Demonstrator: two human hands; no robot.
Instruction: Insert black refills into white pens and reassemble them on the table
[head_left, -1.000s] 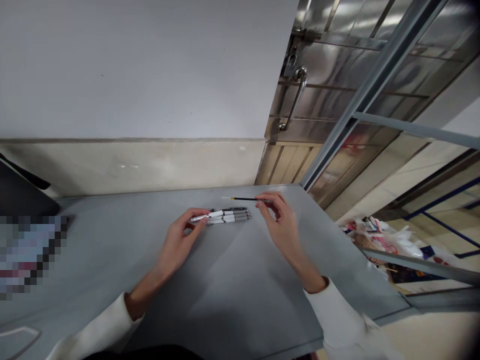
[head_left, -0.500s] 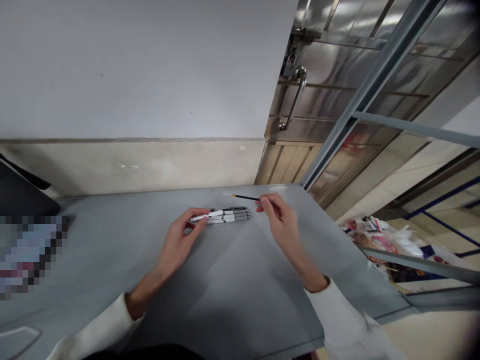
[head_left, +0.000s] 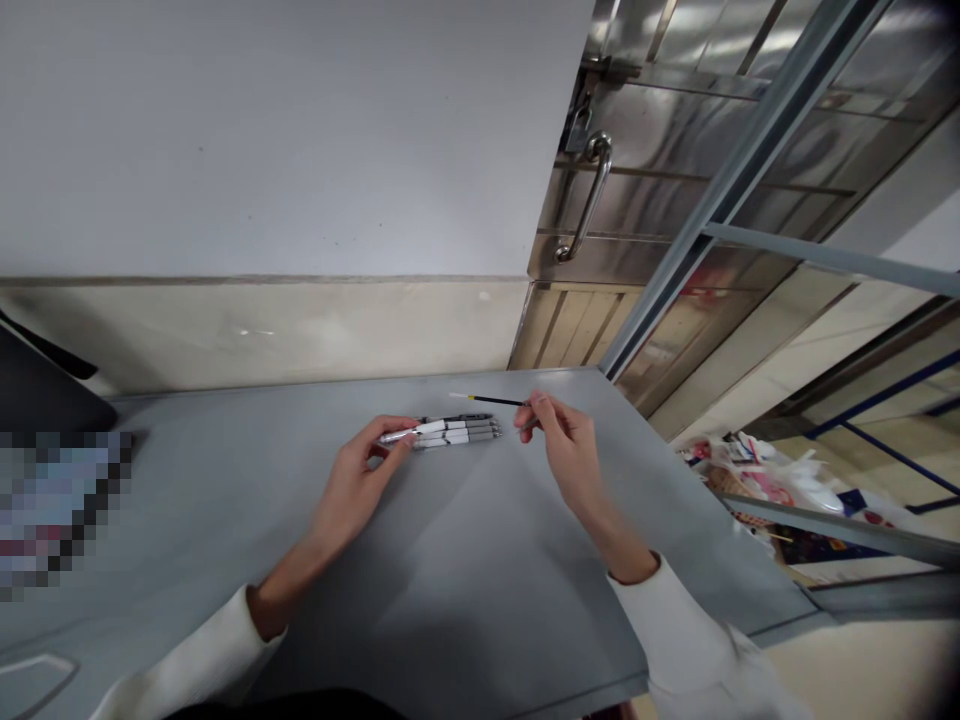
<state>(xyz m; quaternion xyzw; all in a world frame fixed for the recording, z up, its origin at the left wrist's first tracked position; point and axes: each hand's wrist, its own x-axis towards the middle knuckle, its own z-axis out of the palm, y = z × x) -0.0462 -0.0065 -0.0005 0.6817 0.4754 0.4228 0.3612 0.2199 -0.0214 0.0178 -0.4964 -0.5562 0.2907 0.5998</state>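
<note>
Several white and grey pens (head_left: 457, 432) lie side by side on the grey tabletop (head_left: 450, 560). Fingers and thumb of my left hand (head_left: 367, 462) are closed on the left ends of these pens. To the right, my right hand (head_left: 562, 440) pinches one end of a thin pen refill (head_left: 495, 401). The refill is black with a yellow band and a clear tip pointing left, and it is held behind the pens, apart from them.
A dark object (head_left: 45, 375) and a blurred-out item (head_left: 60, 510) sit at the left. Behind the table is a wall (head_left: 300, 330); a metal frame (head_left: 675, 270) rises at the right. Bags (head_left: 795, 480) lie beyond the right edge.
My right hand has shifted slightly to the right and down with the refill. My left hand and the pens have hardly moved.
</note>
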